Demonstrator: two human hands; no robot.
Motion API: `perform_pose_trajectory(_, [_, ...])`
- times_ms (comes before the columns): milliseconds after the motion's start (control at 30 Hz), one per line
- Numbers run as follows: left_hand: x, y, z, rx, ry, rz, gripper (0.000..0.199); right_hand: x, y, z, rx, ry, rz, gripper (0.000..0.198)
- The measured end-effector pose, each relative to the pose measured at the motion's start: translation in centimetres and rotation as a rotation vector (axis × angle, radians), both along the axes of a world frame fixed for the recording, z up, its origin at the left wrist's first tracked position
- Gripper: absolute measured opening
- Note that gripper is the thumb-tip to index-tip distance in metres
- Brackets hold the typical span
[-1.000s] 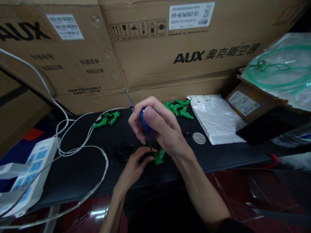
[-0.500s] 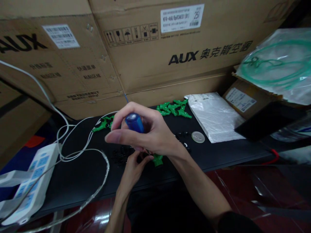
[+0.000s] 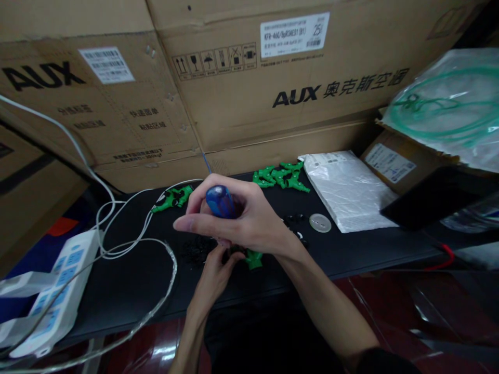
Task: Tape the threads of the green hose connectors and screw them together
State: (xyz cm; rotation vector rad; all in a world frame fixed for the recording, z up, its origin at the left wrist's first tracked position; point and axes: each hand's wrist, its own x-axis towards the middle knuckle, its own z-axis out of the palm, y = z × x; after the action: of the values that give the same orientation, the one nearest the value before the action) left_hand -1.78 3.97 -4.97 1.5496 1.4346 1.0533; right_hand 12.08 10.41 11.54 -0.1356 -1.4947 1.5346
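Note:
Wrapped around a blue-handled screwdriver (image 3: 221, 201), my right hand (image 3: 249, 218) is closed, with the handle's end facing up toward me. The tool's lower part is hidden behind the hand. Below it, my left hand (image 3: 217, 269) pinches at a green plastic part (image 3: 254, 259) on the black tabletop, though the right hand covers much of the contact. Just left of my left hand lies a pile of small black pieces (image 3: 197, 252). More green plastic parts (image 3: 281, 176) sit behind, and another green part with black pieces (image 3: 172, 198) lies at the back left.
Large cardboard boxes (image 3: 234, 104) stand along the back. A white power strip (image 3: 64, 291) and looping cables (image 3: 171, 259) take up the left. To the right are a round translucent disc (image 3: 320, 223), a white packet (image 3: 349, 192) and a carton (image 3: 393, 161) under a bag of green tubing (image 3: 448, 104).
The view has shifted slightly, so everything appears a little lower and to the right. Both hands keep their grips, and the screwdriver handle has tilted slightly.

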Motion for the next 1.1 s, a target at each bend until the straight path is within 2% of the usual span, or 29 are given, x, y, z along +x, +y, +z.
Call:
perform_pose_trajectory(133, [0.0,-0.1,0.1,0.008,-0.003,-0.013,0.025,-0.1,0.1,0.0,0.037,-0.016,-0.025,0.017])
perform_pose_trajectory(333, [-0.1,-0.3,-0.7,-0.018,-0.010,0.046,0.022,-0.2,-0.3,-0.1,0.050,-0.049,-0.055,0.018])
perform_pose_trajectory(500, [-0.2,-0.2,-0.5,0.002,-0.001,0.024,0.031,-0.2,-0.3,-0.2,0.052,-0.071,-0.084,0.021])
perform_pose_trajectory(633, [-0.1,-0.1,-0.4,-0.005,-0.009,0.045,0.024,-0.1,-0.3,-0.1,0.020,-0.071,-0.046,0.020])
perform_pose_trajectory(733, [0.0,-0.3,-0.2,-0.018,-0.002,0.036,0.021,0.1,-0.5,0.0,0.022,-0.121,-0.075,0.018])
perform_pose_trajectory(833, [-0.2,-0.6,0.4,-0.004,0.019,-0.024,0.017,0.3,-0.6,0.1,0.103,-0.226,-0.190,0.018])
perform_pose_trajectory(1000, [-0.7,-0.5,1.3,0.071,0.053,-0.124,0.017,0.6,-0.4,0.2,0.473,-0.434,-0.521,0.021])
perform_pose_trajectory(1100, [-0.9,-0.3,1.4,0.097,0.073,-0.149,0.014,1.0,-0.4,0.6,0.527,-0.610,-0.713,0.029])
